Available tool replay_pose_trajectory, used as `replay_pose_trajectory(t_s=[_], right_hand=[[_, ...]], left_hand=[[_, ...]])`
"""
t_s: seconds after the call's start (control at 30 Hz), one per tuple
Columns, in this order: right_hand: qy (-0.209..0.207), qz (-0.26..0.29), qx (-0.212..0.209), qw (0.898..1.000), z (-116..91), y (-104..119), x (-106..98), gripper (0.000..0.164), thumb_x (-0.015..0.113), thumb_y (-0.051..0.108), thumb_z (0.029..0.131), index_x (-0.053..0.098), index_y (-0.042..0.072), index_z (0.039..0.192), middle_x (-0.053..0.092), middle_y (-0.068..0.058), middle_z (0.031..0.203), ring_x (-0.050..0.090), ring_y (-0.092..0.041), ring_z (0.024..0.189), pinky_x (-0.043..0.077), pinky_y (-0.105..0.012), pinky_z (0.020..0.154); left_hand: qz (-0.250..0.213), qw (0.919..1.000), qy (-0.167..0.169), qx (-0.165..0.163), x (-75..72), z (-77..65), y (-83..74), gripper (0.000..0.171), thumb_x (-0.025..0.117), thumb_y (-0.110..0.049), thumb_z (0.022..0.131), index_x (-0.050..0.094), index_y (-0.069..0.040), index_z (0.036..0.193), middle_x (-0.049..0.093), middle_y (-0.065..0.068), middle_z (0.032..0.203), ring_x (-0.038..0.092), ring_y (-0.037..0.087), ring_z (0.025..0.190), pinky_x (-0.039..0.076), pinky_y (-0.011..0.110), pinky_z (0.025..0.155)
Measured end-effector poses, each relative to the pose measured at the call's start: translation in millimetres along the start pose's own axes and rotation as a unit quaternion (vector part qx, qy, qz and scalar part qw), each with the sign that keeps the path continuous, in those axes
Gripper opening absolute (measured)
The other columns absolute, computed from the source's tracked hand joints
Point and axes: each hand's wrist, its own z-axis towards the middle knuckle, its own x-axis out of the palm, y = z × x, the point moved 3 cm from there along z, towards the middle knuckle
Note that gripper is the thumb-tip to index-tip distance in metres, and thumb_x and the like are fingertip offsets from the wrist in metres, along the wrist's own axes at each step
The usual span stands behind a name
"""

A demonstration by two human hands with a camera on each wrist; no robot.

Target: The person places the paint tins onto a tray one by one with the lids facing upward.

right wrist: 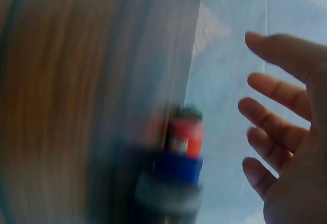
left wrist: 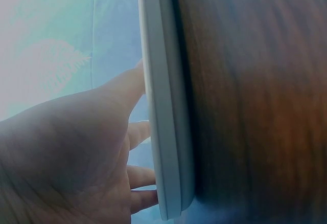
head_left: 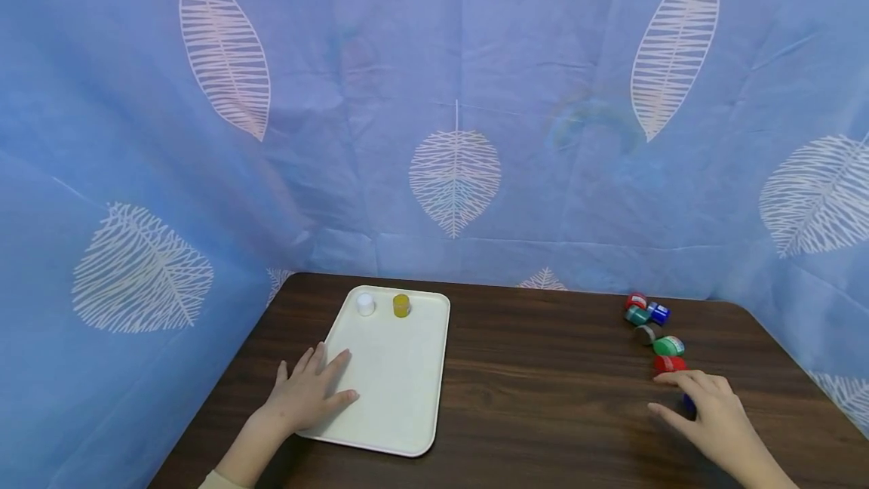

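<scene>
In the head view my left hand [head_left: 303,396] lies with spread fingers over the left side of a cream tray [head_left: 397,398]. The left wrist view shows its fingers reaching past the tray's edge [left wrist: 162,106]. Inside the tray, near its far end, stand a small white jar [head_left: 365,304] and a small yellow jar [head_left: 401,306]. My right hand [head_left: 713,413] hovers at the right, fingers loosely bent and holding nothing. Partly hidden under it is a blue jar [head_left: 689,403]; a red jar [head_left: 670,364] lies just beyond its fingertips.
Beyond the red jar a line of small jars runs away: a green one [head_left: 669,346], a dark one [head_left: 647,333], a teal one [head_left: 637,315], a blue one [head_left: 658,313] and another red one [head_left: 636,300]. A leaf-patterned blue cloth [head_left: 543,172] hangs behind the dark wooden table [head_left: 543,383].
</scene>
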Motion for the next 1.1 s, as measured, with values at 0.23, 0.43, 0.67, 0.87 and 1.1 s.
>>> replay_pose_trajectory(t_s=[0.23,0.43,0.67,0.87,1.1], right_hand=[[0.051,0.008,0.037,0.998,-7,-27,-14,0.032,0.085,0.027,0.073,0.071,0.011,0.097,0.068,-0.014,0.099,0.055,-0.039,0.092,0.034,-0.053,0.082],[0.101,0.014,0.067,0.993,-16,-43,-22,0.028,0.083,0.030,0.075,0.070,0.016,0.096,0.065,-0.008,0.098,0.047,-0.023,0.090,0.035,-0.050,0.081],[0.192,0.009,0.097,0.977,-23,-57,-28,0.033,0.078,0.033,0.081,0.069,0.009,0.101,0.065,-0.010,0.102,0.054,-0.032,0.090,0.035,-0.055,0.082],[0.269,-0.005,0.103,0.958,-24,-66,-24,0.040,0.076,0.037,0.082,0.068,0.006,0.106,0.065,-0.010,0.102,0.057,-0.033,0.091,0.045,-0.055,0.073],[0.335,-0.014,0.127,0.934,-27,-73,-14,0.049,0.076,0.044,0.080,0.066,0.005,0.109,0.064,-0.005,0.101,0.055,-0.020,0.086,0.049,-0.040,0.065]], left_hand=[[-0.008,1.0000,0.004,-0.002,-4.4,-3.7,-2.3,0.077,0.056,-0.062,0.089,0.041,-0.016,0.148,0.025,0.032,0.155,0.024,0.052,0.143,0.011,0.082,0.103],[-0.009,0.9999,0.008,-0.004,-6.1,-4.0,-3.4,0.077,0.056,-0.061,0.089,0.040,-0.016,0.149,0.024,0.032,0.156,0.023,0.053,0.143,0.011,0.082,0.103],[-0.014,0.9999,0.003,-0.004,-3.1,-3.7,-2.7,0.076,0.057,-0.060,0.089,0.041,-0.015,0.148,0.025,0.032,0.156,0.024,0.052,0.143,0.010,0.082,0.104],[-0.014,0.9999,0.002,-0.001,-3.7,-4.4,-4.0,0.077,0.058,-0.060,0.089,0.041,-0.015,0.148,0.025,0.032,0.155,0.024,0.052,0.143,0.011,0.082,0.104],[-0.012,0.9999,0.003,-0.003,-4.4,-4.2,-4.6,0.076,0.058,-0.060,0.089,0.041,-0.015,0.148,0.025,0.032,0.155,0.024,0.053,0.143,0.011,0.082,0.104]])
